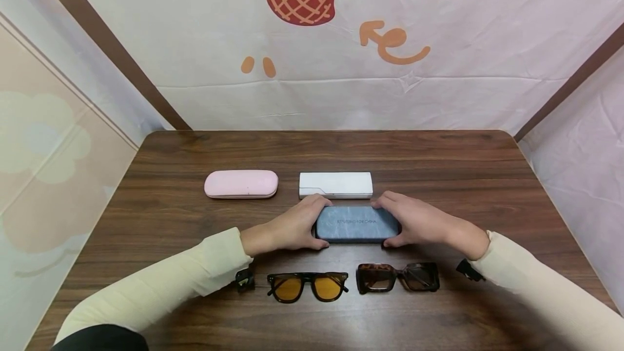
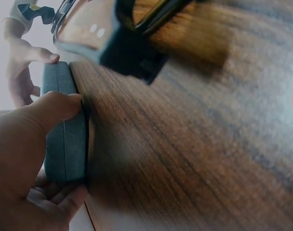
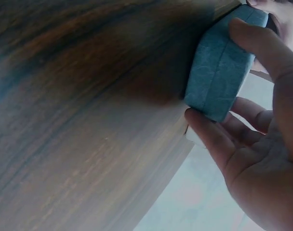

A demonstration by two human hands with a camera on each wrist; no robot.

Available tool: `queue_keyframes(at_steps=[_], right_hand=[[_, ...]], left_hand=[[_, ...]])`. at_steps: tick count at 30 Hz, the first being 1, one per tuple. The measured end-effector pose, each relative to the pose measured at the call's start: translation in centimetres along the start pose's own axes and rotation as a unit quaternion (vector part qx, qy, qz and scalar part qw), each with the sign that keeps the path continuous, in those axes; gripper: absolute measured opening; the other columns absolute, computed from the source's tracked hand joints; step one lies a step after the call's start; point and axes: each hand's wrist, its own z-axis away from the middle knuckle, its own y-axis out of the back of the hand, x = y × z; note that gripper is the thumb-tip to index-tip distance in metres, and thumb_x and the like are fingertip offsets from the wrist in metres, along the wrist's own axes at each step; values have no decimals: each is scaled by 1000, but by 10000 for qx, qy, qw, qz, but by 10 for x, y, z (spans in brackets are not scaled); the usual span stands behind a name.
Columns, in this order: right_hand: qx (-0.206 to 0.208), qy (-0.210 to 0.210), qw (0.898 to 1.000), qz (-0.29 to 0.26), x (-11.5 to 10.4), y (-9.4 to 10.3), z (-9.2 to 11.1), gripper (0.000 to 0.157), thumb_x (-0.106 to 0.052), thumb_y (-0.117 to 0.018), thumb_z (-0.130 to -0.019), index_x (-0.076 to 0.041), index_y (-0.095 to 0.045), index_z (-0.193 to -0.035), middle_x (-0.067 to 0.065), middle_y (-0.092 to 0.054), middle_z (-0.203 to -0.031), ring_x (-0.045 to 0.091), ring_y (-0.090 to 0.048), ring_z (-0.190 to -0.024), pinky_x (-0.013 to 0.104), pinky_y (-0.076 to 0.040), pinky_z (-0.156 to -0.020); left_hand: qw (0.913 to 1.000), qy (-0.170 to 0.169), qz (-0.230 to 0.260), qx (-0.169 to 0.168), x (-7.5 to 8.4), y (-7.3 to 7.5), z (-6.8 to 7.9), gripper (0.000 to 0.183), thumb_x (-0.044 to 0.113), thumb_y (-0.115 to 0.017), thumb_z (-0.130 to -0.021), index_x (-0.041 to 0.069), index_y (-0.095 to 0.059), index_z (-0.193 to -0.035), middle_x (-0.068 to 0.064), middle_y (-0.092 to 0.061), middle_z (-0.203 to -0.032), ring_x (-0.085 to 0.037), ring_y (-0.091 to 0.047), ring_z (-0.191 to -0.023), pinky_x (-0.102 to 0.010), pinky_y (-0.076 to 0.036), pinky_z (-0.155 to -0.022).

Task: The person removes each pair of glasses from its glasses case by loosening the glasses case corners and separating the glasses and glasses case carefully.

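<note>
A closed blue glasses case (image 1: 357, 225) with small lettering on its lid lies on the table between both hands. My left hand (image 1: 297, 225) grips its left end, thumb on the near side and fingers round the far side. At the opposite end my right hand (image 1: 421, 221) holds the case the same way. In the left wrist view the thumb presses the front of the case (image 2: 64, 144), near its seam. The right wrist view has the thumb and fingers spread round one end of the case (image 3: 219, 72).
Behind the blue case stand a white glasses case (image 1: 336, 184) and, farther left, a pink one (image 1: 241, 183). Yellow-tinted glasses (image 1: 307, 286) and tortoiseshell sunglasses (image 1: 397, 277) lie in front. The wooden table (image 1: 161, 177) ends at a printed cloth backdrop (image 1: 341, 102).
</note>
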Motion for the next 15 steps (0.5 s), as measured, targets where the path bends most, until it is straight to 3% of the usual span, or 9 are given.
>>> queue_keyframes(at_steps=[15], right_hand=[[-153,17,9999,46,5,8,-7,70,-34,-90,-74,-3,-63,-131,1,-62,-116,9,-55,-89,30,-52,-78]], left_hand=[[9999,132,-24,-60,1,-2,-3,73,25,-90,-76,-2,-50,-131,-14,-54,-127,-26,-50,-117,-41,-46,-101]])
